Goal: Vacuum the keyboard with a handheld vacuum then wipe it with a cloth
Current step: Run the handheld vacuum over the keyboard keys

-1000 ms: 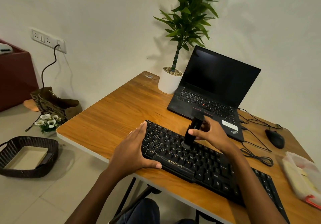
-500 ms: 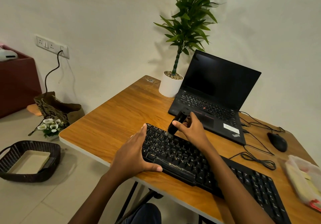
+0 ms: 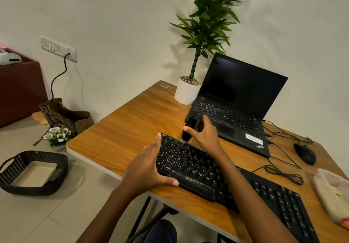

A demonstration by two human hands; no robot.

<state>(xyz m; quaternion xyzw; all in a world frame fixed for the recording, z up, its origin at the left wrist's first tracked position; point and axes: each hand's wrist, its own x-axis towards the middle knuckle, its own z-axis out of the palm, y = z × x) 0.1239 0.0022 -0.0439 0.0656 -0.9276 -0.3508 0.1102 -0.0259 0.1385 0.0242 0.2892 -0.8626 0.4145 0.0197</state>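
A black keyboard [image 3: 200, 169] lies slanted along the front of the wooden desk [image 3: 128, 135]. My left hand [image 3: 149, 169] clasps its left end, thumb on the front edge and fingers over the far corner. My right hand [image 3: 204, 136] is wrapped around a small black handheld vacuum [image 3: 188, 128], tilted, with its brush tip touching the keys of the top row near the keyboard's far left corner. At the desk's right edge sits a clear bag [image 3: 334, 193] holding a pale yellow cloth.
Behind the keyboard an open black laptop [image 3: 238, 99] faces me, with a white potted plant [image 3: 187, 91] to its left. A black mouse [image 3: 305, 154] and loose cables [image 3: 283, 173] lie to the right. A dark basket [image 3: 32, 173] and a bag with flowers [image 3: 60, 122] rest on the floor at left.
My right hand has carried the vacuum leftward and away from me, from the keyboard's middle to its far left corner. The left hand kept its hold.
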